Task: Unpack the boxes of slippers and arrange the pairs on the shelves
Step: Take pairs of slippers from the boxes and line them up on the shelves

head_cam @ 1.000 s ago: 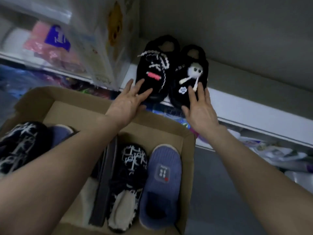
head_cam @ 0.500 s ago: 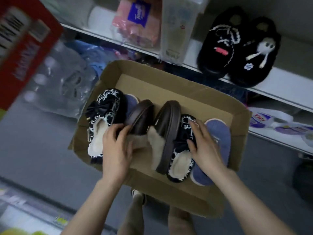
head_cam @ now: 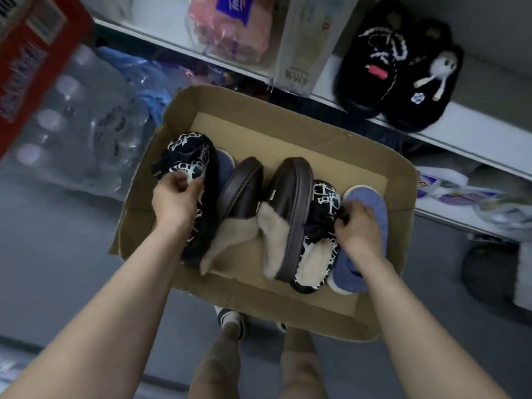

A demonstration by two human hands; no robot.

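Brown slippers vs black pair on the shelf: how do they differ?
The brown slippers are smooth, fur-lined and tipped on edge in the box; the black pair is fluffy, decorated in white and sits flat on the shelf. Neither hand touches either pair. Each pair lies side by side.

— Can you read anything from where you stand?

— Hardly. The purple label (head_cam: 233,7) on the pink packet up on the shelf starts with a slanted "T", then blurs.

— The black slippers in the box?

— The patterned slipper (head_cam: 188,165) is covered in white lettering, but I can't spell it out. Same with the clear hanging pack (head_cam: 299,79): dark characters at its bottom, unreadable.

— The red carton?

— The red carton (head_cam: 31,56) has white print, smeared.
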